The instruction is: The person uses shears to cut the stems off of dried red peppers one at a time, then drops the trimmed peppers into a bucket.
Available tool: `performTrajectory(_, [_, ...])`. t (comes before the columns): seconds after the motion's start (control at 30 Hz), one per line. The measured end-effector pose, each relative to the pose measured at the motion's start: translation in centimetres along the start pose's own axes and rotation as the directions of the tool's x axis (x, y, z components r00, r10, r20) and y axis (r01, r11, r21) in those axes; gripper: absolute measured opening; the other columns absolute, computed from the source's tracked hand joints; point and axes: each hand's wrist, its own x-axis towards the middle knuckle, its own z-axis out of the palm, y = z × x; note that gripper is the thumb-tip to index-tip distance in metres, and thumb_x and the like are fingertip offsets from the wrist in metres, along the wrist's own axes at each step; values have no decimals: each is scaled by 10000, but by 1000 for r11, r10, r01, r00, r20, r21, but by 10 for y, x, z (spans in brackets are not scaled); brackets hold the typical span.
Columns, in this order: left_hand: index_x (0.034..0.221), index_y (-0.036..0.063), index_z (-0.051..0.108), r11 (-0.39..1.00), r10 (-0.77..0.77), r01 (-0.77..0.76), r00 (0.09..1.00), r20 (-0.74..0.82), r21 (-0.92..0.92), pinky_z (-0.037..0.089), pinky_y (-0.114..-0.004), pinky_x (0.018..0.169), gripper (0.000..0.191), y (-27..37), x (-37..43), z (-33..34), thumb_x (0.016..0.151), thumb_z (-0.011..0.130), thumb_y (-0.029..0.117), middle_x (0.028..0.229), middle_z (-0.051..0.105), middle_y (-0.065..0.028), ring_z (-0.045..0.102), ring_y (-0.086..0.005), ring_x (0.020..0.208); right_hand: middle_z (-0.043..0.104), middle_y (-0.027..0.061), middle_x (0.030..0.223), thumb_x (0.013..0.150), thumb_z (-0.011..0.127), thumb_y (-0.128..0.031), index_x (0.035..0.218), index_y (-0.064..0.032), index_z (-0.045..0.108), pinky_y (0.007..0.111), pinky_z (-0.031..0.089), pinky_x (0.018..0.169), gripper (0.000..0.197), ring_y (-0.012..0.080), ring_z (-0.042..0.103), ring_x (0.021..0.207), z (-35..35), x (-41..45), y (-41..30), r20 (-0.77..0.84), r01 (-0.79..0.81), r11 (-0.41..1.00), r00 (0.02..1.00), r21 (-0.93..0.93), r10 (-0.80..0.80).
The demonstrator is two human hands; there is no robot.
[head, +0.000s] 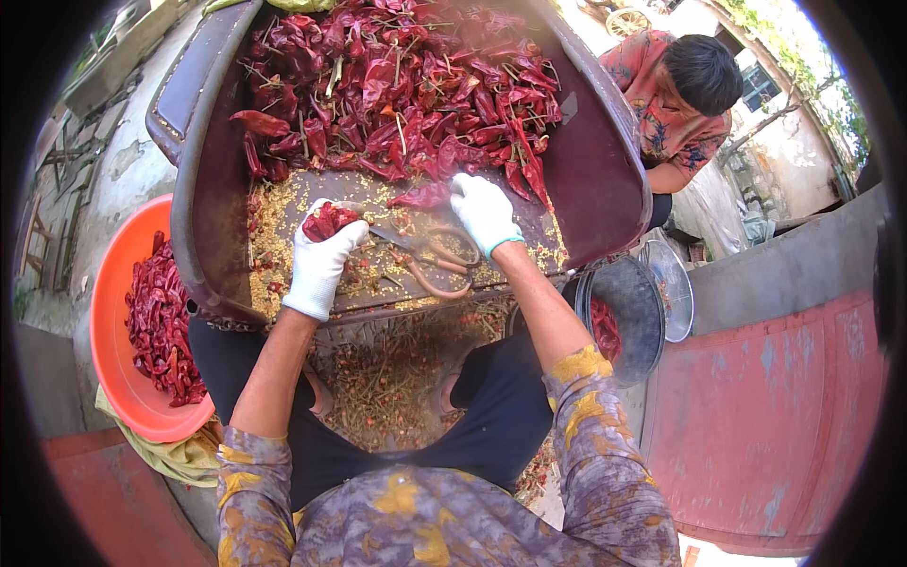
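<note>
White knit gloves cover both of my hands. My left hand (pixel 319 259) is closed around a crumpled bunch of dried red chili peppers (pixel 330 221), above the left part of the tray floor. At the near edge of the pepper heap, my right hand (pixel 486 211) has its fingers closed at the end of a single dried red chili pepper (pixel 423 195). Between the hands a pair of scissors (pixel 438 259) lies on the tray floor, its handles toward the right. The big heap of dried chili peppers (pixel 397 85) with stems fills the far part of the dark maroon tray (pixel 588 177).
Loose yellow seeds (pixel 273 241) cover the tray floor. An orange basin (pixel 113 340) of peppers stands at left. At right are a dark bucket (pixel 634 322) with peppers and a metal sieve (pixel 669 283). Cut stems (pixel 382 383) litter the ground. Another person (pixel 680 106) sits at far right.
</note>
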Motion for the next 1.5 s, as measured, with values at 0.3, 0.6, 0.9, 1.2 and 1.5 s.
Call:
performTrajectory(0.3, [1314, 25, 581, 758, 365, -439, 899, 243, 484, 441, -316, 1034, 540, 2, -17, 31, 792, 712, -11, 1344, 591, -145, 578, -220, 1221, 638, 125, 844, 868, 612, -191, 943, -118, 623, 427, 514, 684, 105, 337, 641, 788, -33, -35, -75, -126, 370, 905, 928, 209, -350])
performTrajectory(0.6, [1142, 14, 653, 978, 17, -50, 987, 161, 200, 512, -262, 814, 383, -3, -11, 24, 811, 795, 144, 1002, 693, -37, 618, -88, 897, 640, 106, 908, 836, 685, -78, 961, -43, 662, 327, 528, 754, 132, 271, 658, 832, -36, -35, -92, -264, 388, 732, 921, 559, -286])
performTrajectory(0.9, [1067, 16, 681, 957, -143, 224, 917, 373, -185, 533, -291, 592, 227, 19, -17, 13, 917, 653, 183, 934, 705, -51, 674, -164, 659, 644, 46, 811, 920, 644, -143, 987, -39, 648, 242, 470, 607, 124, 103, 621, 732, -56, -41, -115, 96, -39, 529, 992, 848, -81])
performTrajectory(1.2, [1015, 42, 665, 933, -173, 243, 950, 259, -267, 504, -257, 688, 124, 22, -22, 6, 908, 653, 104, 900, 643, 8, 598, -84, 783, 648, 9, 792, 978, 559, -215, 1034, -41, 624, 180, 360, 478, 194, 44, 484, 525, -65, -23, -84, 564, -590, 37, 749, 807, -348])
performTrajectory(1.5, [1023, 49, 679, 991, -40, 41, 999, 12, -124, 347, -219, 535, 157, 15, -4, 0, 931, 655, 174, 707, 630, 16, 493, -45, 566, 695, 181, 997, 873, 681, -404, 1109, -32, 622, 397, 515, 834, 445, 328, 672, 915, -14, 18, -35, 95, -202, 890, 979, 409, 178])
